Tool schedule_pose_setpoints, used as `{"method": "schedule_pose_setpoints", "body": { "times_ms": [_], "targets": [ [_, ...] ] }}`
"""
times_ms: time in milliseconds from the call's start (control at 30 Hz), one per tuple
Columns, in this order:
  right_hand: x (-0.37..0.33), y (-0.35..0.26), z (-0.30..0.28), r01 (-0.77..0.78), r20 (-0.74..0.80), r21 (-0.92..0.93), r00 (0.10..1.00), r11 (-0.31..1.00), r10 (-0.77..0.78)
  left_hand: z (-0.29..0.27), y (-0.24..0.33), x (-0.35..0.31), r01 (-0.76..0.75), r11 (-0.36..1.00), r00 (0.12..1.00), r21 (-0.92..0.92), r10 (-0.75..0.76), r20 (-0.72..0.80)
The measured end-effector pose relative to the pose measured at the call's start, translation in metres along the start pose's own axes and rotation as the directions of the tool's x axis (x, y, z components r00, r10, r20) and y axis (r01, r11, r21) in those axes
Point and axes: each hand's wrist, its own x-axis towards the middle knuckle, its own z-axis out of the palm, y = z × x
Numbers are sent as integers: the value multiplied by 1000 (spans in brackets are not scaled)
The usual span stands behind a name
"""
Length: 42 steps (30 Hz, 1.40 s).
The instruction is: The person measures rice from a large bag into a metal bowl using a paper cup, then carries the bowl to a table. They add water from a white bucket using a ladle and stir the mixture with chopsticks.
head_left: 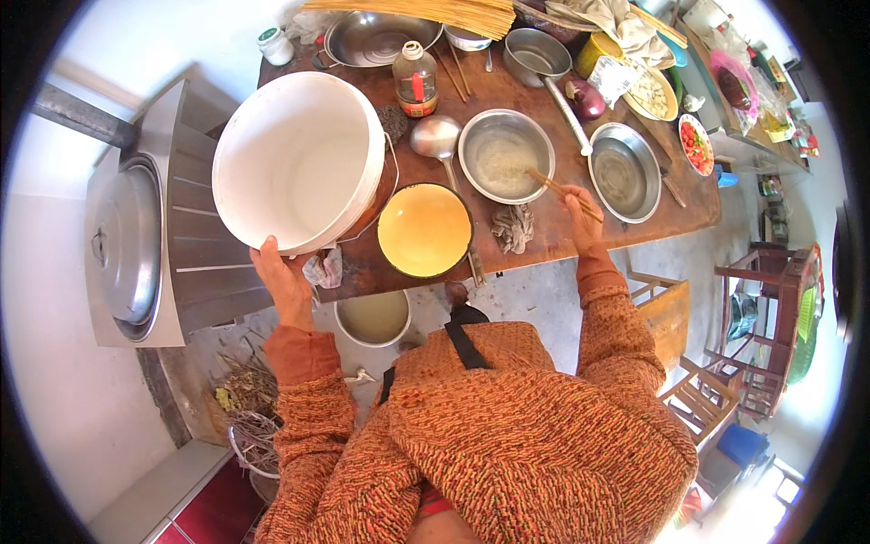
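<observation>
My left hand (285, 286) grips the near rim of a large white bucket (294, 172), its mouth turned up toward me and its inside looking bare. Pinched in my right hand (582, 222) is a pair of chopsticks (551, 183), their tips down in a round metal bowl (468, 145). A pale, whitish mixture (503, 165) covers the bottom of that bowl. Between bucket and bowl lie a metal ladle (435, 138) and a yellow enamel basin (424, 231) with a dark rim. A crumpled grey cloth (513, 228) sits just below the metal bowl.
Farther back on the brown table (652, 234) stand a sauce bottle (415, 80), a wide pan (381, 38) and a saucepan (536, 56). To the right are another metal bowl (625, 172) and an onion (587, 98). A stove with a lidded pot (127, 245) stands left.
</observation>
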Motion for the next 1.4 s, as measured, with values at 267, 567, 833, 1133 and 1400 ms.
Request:
{"method": "schedule_pose_setpoints", "body": {
  "times_ms": [267,567,833,1133,1400],
  "targets": [
    [-24,14,35,118,167,78,977,990,-130,-1,-2,1,5,1000,1000,3,-5,3],
    [-14,11,55,209,53,-9,977,978,-208,5,3,-2,10,1000,1000,15,-11,11],
    [2,16,26,201,-6,-120,979,972,-203,2,-1,0,2,1000,1000,15,-3,5],
    [-7,9,47,200,184,18,962,980,-199,0,-1,0,20,1000,1000,-19,-20,20],
    [31,1,-8,206,93,-101,976,973,-197,5,1,-3,2,1000,1000,12,-2,-5]
  ]
}}
